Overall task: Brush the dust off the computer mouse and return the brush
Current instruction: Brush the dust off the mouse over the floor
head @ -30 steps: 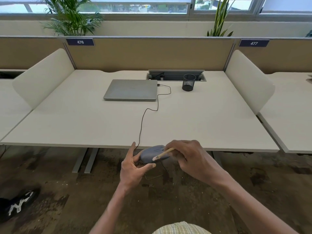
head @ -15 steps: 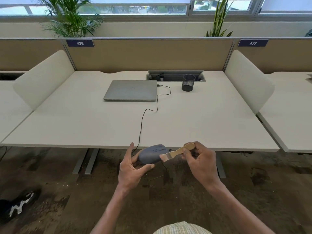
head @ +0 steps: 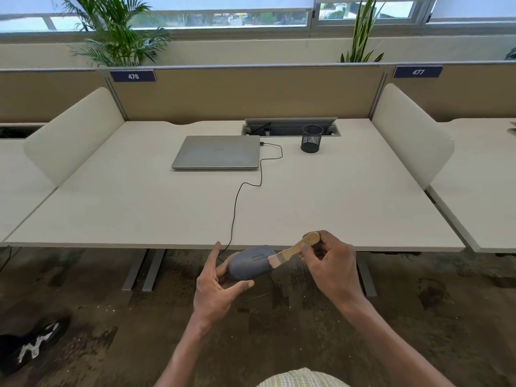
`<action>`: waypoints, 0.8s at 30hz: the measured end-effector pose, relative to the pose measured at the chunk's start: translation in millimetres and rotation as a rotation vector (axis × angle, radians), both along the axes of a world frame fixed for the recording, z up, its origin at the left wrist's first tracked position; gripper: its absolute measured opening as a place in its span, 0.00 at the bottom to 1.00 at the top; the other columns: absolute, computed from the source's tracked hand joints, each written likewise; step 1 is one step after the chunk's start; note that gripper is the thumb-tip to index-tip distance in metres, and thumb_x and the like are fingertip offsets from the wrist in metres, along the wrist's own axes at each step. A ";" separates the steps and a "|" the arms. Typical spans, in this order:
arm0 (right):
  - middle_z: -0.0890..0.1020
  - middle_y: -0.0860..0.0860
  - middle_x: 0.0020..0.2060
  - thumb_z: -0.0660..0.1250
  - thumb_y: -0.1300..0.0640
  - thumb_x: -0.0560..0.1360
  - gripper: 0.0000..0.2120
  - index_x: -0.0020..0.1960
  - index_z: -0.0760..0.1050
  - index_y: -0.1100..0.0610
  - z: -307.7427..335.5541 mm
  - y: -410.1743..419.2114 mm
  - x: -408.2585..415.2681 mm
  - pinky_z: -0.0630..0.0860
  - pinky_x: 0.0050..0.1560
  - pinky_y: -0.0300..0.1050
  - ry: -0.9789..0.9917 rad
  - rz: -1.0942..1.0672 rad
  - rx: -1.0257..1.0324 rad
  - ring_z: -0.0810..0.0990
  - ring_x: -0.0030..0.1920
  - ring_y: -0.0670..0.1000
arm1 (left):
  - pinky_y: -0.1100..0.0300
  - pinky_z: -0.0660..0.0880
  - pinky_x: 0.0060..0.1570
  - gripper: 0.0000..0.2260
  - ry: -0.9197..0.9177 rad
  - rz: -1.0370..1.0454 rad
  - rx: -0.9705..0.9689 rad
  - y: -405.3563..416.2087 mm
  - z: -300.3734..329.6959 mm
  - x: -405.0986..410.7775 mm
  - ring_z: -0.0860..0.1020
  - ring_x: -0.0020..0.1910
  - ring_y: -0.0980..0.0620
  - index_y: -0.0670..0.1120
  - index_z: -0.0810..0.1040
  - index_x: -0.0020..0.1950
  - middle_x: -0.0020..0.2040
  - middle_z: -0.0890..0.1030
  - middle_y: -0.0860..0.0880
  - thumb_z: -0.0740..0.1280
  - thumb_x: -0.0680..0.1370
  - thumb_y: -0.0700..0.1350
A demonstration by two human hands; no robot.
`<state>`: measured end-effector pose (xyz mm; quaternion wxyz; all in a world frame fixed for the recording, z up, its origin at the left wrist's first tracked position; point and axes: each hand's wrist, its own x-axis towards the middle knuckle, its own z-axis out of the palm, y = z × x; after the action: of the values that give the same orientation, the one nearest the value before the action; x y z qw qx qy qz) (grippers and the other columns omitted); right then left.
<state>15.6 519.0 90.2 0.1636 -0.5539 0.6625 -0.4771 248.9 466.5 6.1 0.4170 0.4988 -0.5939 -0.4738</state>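
**Brush bristles on the mouse, held off the worktop edge**

The left hand [head: 216, 286] cradles the grey computer mouse [head: 251, 263] in front of the near edge of the worktop [head: 349, 196], above the floor; its thumb lies under the mouse's near side and its fingers [head: 215, 256] curl round the far side. The right hand [head: 332, 265] pinches the wooden handle of a small paintbrush [head: 296, 249], whose pale bristles touch the mouse's right end. The mouse's black cable [head: 245, 185] runs over the worktop to a closed silver laptop [head: 217, 152]. A black mesh pen holder [head: 312, 138] stands just right of the laptop, beside the cable tray.
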 end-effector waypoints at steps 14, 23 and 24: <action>0.85 0.46 0.38 0.70 0.60 0.78 0.03 0.49 0.81 0.54 -4.7 -21.3 -25.2 0.84 0.39 0.40 -0.094 -0.166 0.076 0.86 0.39 0.47 | 0.67 0.78 0.55 0.52 0.049 -0.021 0.033 0.6 8.3 10.0 0.81 0.59 0.58 0.47 0.55 0.80 0.58 0.84 0.54 0.82 0.64 0.37; 0.86 0.50 0.40 0.69 0.62 0.78 0.04 0.52 0.80 0.56 -17.9 -38.7 -26.9 0.85 0.41 0.43 -0.364 -0.090 0.150 0.87 0.36 0.47 | 0.68 0.77 0.55 0.51 0.075 -0.058 0.063 1.7 23.8 13.3 0.82 0.59 0.57 0.48 0.54 0.80 0.56 0.84 0.54 0.80 0.64 0.33; 0.86 0.51 0.40 0.69 0.62 0.79 0.04 0.52 0.80 0.56 -21.3 -41.3 -29.1 0.85 0.42 0.43 -0.372 -0.093 0.174 0.87 0.36 0.47 | 0.68 0.77 0.54 0.51 0.080 -0.057 0.063 2.0 25.6 13.3 0.82 0.58 0.57 0.47 0.54 0.80 0.54 0.85 0.55 0.79 0.65 0.31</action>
<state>-13.5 477.8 69.0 0.3082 -0.4090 0.6842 -0.5193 262.3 468.5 31.8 0.4110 0.4751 -0.5756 -0.5234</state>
